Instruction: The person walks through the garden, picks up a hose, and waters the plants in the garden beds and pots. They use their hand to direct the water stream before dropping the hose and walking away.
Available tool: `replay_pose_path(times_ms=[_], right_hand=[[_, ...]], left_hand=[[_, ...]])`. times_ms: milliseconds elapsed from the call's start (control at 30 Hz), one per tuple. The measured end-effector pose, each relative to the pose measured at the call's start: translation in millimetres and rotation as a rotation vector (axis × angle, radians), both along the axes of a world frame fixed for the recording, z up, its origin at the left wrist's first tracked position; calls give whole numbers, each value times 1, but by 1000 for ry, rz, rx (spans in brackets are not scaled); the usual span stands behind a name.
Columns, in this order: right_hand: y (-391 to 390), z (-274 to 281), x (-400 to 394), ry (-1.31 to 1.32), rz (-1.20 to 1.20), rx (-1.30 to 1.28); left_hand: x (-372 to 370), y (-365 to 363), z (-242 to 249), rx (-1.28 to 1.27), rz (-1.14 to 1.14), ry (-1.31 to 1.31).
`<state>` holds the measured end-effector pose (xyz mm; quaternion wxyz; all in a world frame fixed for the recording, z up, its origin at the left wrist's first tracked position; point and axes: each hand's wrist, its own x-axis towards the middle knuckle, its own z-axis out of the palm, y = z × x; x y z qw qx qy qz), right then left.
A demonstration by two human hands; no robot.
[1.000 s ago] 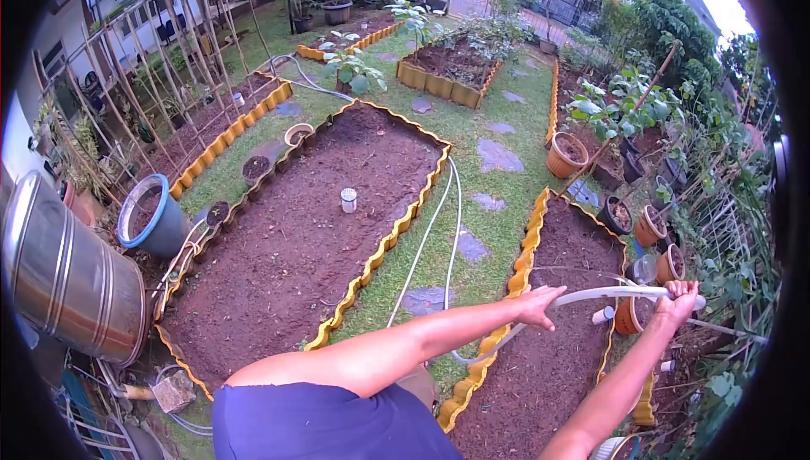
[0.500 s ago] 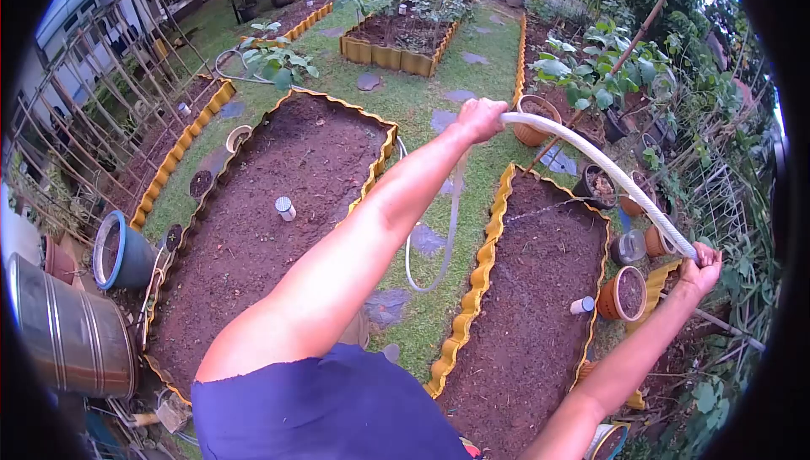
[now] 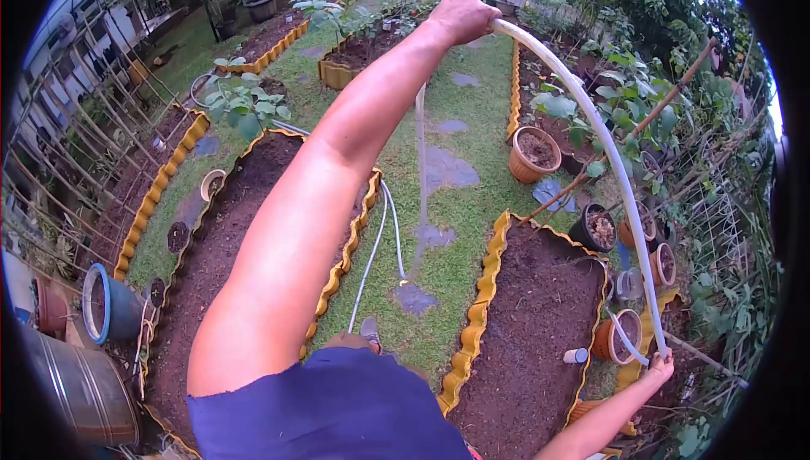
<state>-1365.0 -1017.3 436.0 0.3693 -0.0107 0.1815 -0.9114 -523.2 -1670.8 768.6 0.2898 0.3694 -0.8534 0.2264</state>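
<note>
as fingers point(image 3: 460, 17) grip hose point(image 3: 607, 156), other end in rt hand point(image 3: 660, 367)

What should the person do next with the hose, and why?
Probably lower the left hand, which holds the white hose raised high at arm's length, so the hose arches down to the right hand near the terracotta pot. Lowering it would flatten that arch and ease handling beside the soil bed.
</note>
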Motion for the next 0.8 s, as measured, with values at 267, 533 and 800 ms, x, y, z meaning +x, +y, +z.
replay_pose_path(times_ms=[267, 533, 800], right_hand=[[-118, 68, 167, -91, -415, 393], [-323, -8, 211, -185, -322, 169], [-604, -78, 368, -472, -89, 497]], left_hand=[[32, -181, -28, 57, 339, 84], [66, -343, 18, 224, 441, 493], [159, -505, 103, 125, -116, 1181]])
